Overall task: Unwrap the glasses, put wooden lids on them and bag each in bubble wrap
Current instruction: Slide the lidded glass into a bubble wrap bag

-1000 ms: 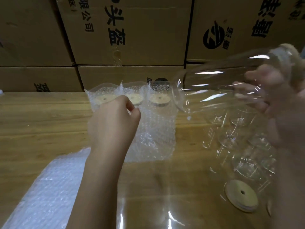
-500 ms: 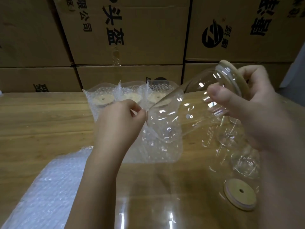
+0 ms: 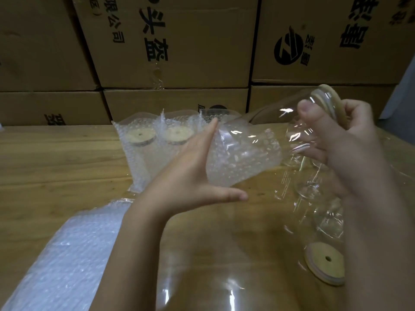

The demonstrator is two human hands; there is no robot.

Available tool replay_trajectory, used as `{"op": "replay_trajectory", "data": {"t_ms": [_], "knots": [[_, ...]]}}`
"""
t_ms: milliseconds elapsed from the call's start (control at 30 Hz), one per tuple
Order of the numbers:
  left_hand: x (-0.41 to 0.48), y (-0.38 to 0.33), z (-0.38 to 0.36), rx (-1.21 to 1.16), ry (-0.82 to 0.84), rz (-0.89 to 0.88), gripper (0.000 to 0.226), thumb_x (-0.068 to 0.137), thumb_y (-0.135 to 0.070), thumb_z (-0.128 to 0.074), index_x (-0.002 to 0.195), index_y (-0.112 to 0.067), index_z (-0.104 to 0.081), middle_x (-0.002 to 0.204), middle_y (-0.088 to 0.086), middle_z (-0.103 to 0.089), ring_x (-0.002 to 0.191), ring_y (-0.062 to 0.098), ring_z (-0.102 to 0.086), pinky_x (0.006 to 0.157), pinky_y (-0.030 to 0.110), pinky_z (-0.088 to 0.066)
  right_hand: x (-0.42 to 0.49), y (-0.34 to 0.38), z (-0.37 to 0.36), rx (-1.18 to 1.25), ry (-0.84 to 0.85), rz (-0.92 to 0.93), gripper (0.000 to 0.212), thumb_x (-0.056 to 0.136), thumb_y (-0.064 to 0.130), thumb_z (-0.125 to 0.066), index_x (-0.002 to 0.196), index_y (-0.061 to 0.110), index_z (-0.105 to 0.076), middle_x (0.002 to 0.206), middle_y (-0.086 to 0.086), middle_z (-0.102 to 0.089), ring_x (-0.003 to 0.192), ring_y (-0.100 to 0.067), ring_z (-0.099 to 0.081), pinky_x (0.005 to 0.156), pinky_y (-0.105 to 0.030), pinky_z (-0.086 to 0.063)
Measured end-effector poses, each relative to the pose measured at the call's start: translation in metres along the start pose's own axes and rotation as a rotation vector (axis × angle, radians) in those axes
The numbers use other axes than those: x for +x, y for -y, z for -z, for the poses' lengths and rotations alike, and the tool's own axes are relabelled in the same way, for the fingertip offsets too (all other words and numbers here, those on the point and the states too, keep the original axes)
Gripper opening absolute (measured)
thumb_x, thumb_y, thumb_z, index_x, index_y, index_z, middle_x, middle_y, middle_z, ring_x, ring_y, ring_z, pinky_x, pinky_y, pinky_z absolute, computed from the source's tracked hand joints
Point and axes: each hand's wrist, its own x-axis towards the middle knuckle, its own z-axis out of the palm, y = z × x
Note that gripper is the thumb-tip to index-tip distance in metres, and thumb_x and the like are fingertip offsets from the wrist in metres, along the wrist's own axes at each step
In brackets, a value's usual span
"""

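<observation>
Glass (image 3: pixel 298 122), capped with a wooden lid (image 3: pixel 332 102), lies tilted in mid-air between both hands, its base end sunk in a bubble bag (image 3: pixel 242 158) and its lid end up at 2 o'clock. The right hand (image 3: pixel 341 140) forms a clenched grip round the glass just below the lid, thumb on the near side, fingers curled behind. The left hand (image 3: pixel 193 176) is an open grip at 9 o'clock of the bag, palm flat against the bag's closed end, fingers stretched, thumb under it. Behind the bag, at 11 o'clock, bagged glasses (image 3: pixel 157 140) with lids stand upright in a row on the worktop (image 3: pixel 56 158). At 5 o'clock bare glasses (image 3: pixel 323 212) crowd near a loose lid (image 3: pixel 325 263) lying flat. A bubble sheet (image 3: pixel 62 261) lies at 7 o'clock. Cartons (image 3: pixel 179 41) are stacked along the far edge.
</observation>
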Motion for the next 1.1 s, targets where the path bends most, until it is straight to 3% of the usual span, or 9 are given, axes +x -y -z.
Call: {"op": "replay_trajectory", "data": {"t_ms": [133,267,367,467,667,800,900,1033,1100], "knots": [[0.01,-0.005,-0.017,0.153,-0.212,-0.122,0.109,0.07,-0.052,-0.073,0.153,-0.028,-0.007,0.154,-0.017,-0.021,0.138,-0.004,-0.015,0.113,0.026,-0.019,0.0,-0.005,-0.002,-0.068,0.059,-0.031,0.065,0.055,0.058,-0.082,0.103,0.032,-0.046,0.11,0.0,-0.062,0.088,-0.016,-0.071,0.068,-0.029,-0.059],[0.015,-0.002,-0.03,0.134,-0.249,-0.141,0.105,0.073,-0.047,-0.077,0.153,-0.019,-0.015,0.152,-0.005,-0.032,0.139,0.009,-0.028,0.113,0.032,-0.029,-0.003,-0.012,-0.011,-0.209,0.103,-0.007,0.056,0.056,0.062,-0.075,0.096,0.04,-0.043,0.107,0.006,-0.057,0.097,-0.017,-0.065,0.081,-0.043,-0.057],[0.018,0.003,-0.036,0.139,-0.268,-0.132,0.106,0.073,-0.049,-0.075,0.153,-0.019,-0.014,0.155,-0.003,-0.028,0.143,0.011,-0.024,0.115,0.037,-0.028,-0.006,-0.019,-0.019,-0.315,0.144,0.04,0.055,0.066,0.058,-0.076,0.102,0.037,-0.041,0.107,0.011,-0.052,0.093,-0.001,-0.059,0.075,-0.031,-0.053],[0.019,0.006,-0.039,0.142,-0.287,-0.129,0.107,0.072,-0.05,-0.075,0.153,-0.017,-0.014,0.156,-0.003,-0.027,0.142,0.009,-0.022,0.113,0.026,-0.023,-0.007,-0.026,-0.028,-0.352,0.202,0.062,0.054,0.071,0.049,-0.075,0.106,0.032,-0.038,0.109,0.014,-0.047,0.082,0.016,-0.054,0.066,-0.018,-0.041],[0.022,0.01,-0.042,0.019,-0.35,-0.089,0.105,0.071,-0.057,-0.069,0.152,-0.02,-0.014,0.146,-0.012,-0.032,0.123,-0.017,-0.021,0.095,-0.001,-0.02,-0.007,-0.033,-0.034,-0.29,0.336,0.032,0.038,0.079,0.039,-0.071,0.108,0.037,-0.046,0.125,0.006,-0.048,0.103,-0.002,-0.058,0.073,-0.015,-0.044],[0.024,0.018,-0.043,-0.131,-0.377,-0.042,0.105,0.069,-0.06,-0.07,0.152,-0.025,-0.015,0.151,-0.012,-0.032,0.133,-0.006,-0.029,0.098,0.007,-0.027,-0.011,-0.034,-0.041,-0.34,0.404,0.096,0.028,0.083,0.041,-0.069,0.106,0.039,-0.053,0.12,0.017,-0.05,0.1,0.007,-0.058,0.069,-0.001,-0.043],[0.024,0.021,-0.046,-0.248,-0.382,-0.02,0.104,0.067,-0.062,-0.07,0.15,-0.032,-0.015,0.152,-0.011,-0.033,0.136,-0.004,-0.03,0.099,0.007,-0.03,-0.012,-0.033,-0.043,-0.398,0.381,0.146,0.022,0.08,0.047,-0.068,0.099,0.041,-0.059,0.108,0.024,-0.051,0.097,0.004,-0.06,0.072,-0.012,-0.048],[0.025,0.023,-0.054,-0.372,-0.396,-0.01,0.1,0.068,-0.059,-0.068,0.149,-0.029,-0.02,0.139,-0.033,-0.03,0.123,-0.029,-0.023,0.093,-0.006,-0.024,-0.013,-0.036,-0.044,-0.586,0.366,0.225,0.025,0.074,0.06,-0.061,0.094,0.045,-0.063,0.099,0.024,-0.055,0.1,-0.004,-0.052,0.095,-0.042,-0.043],[0.027,0.026,-0.058,-0.401,-0.406,0.002,0.096,0.069,-0.055,-0.07,0.148,-0.027,-0.024,0.131,-0.039,-0.028,0.118,-0.033,-0.023,0.091,-0.007,-0.023,-0.012,-0.038,-0.045,-0.625,0.372,0.203,0.025,0.074,0.062,-0.059,0.093,0.047,-0.063,0.098,0.024,-0.055,0.1,-0.006,-0.048,0.098,-0.047,-0.039]]}}
